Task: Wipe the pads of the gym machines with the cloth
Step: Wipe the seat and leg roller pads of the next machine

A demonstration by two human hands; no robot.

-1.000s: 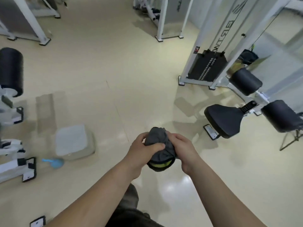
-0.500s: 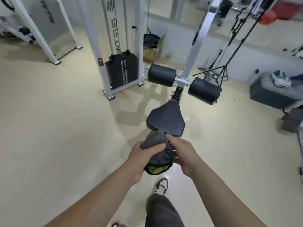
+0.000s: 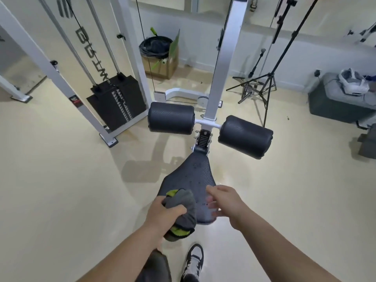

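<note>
- Bunched grey cloth with yellow-green lining [image 3: 184, 202] resting on near-left corner of black textured seat pad [image 3: 195, 176], probably to begin wiping.
- Left hand [image 3: 162, 214] clamped round cloth, wadded for a firm wiping face.
- Right hand [image 3: 225, 201] empty, fingers loosely curled, over seat pad's near-right edge; contact unclear.
- 2 black cylindrical roller pads [image 3: 171, 118] beyond seat pad, likely next.

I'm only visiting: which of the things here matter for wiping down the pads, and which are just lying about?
For the job:
cloth
seat pad
left roller pad
right roller pad

Just lying about:
weight stack
cardboard box
tripod stands
white headset on a grey case
</note>
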